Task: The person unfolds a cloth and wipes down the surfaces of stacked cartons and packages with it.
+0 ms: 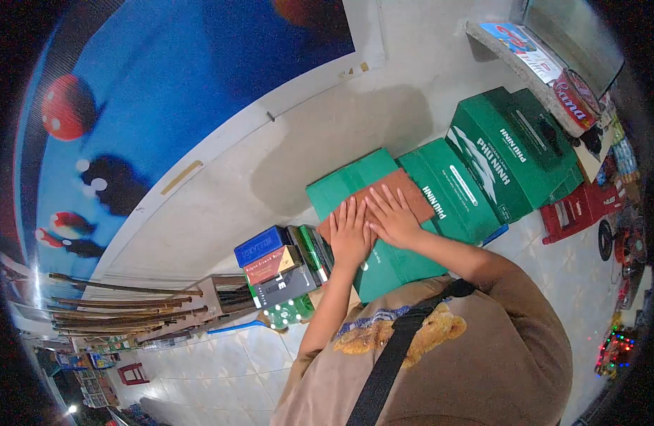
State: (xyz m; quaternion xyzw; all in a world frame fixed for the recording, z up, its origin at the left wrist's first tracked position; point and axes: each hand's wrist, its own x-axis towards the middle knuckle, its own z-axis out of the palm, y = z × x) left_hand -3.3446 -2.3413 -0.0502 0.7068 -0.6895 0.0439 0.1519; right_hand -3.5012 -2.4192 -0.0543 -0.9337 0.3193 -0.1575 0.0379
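Observation:
A flat brown rectangle that looks like a folded cloth (412, 193) lies across the top of a green cardboard box (394, 264). My left hand (349, 233) rests palm down on its left part, fingers stretched out. Beside it, nearly touching at the thumbs, my right hand (396, 219) presses flat on the middle of the cloth with fingers spread. Neither hand grips anything. The cloth's surface under both palms is hidden.
More green cartons (451, 184) marked PHU NINH stand to the right against the wall. Left of the box is a stack of small boxes (270, 266). Wooden cues (121, 305) hang farther left. A red stool (579, 211) and a shelf (483, 39) are at right.

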